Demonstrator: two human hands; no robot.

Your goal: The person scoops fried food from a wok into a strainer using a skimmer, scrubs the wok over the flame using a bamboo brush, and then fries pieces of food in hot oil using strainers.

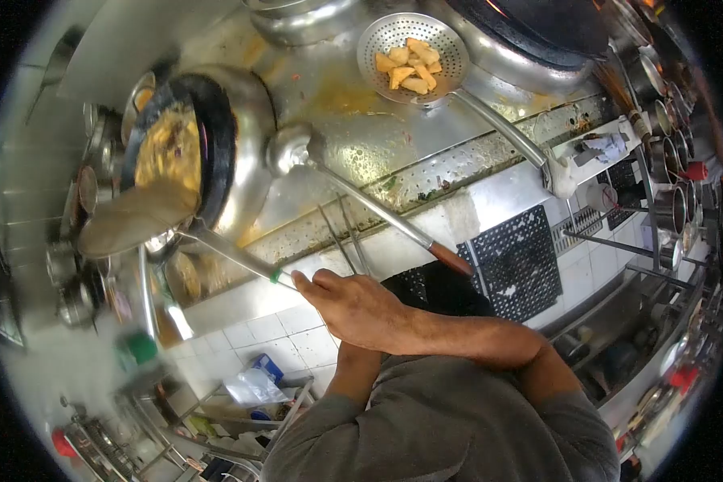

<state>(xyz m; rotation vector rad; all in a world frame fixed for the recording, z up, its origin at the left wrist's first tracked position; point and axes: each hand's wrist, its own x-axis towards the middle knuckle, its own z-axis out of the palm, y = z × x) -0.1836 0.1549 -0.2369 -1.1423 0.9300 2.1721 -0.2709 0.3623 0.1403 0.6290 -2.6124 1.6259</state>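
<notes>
Your right hand [361,309] is closed around the handle of the scoop [140,217], fingers wrapped just beyond the green band [275,275]. Your left forearm [355,371] passes under your right wrist; the left hand is hidden, so its grip can't be told. The scoop's round head, blurred, hangs over the near edge of the wok [223,136], partly covering the yellowish food [169,149] inside. Judging by that, you're working the food at the wok. Any move from here calls for a firm wrist and a level head, clear of the rim. A ladle [293,149] lies just beside the wok, and farther off a strainer [368,60] holds fried pieces [414,64] on the worktop [321,64].
</notes>
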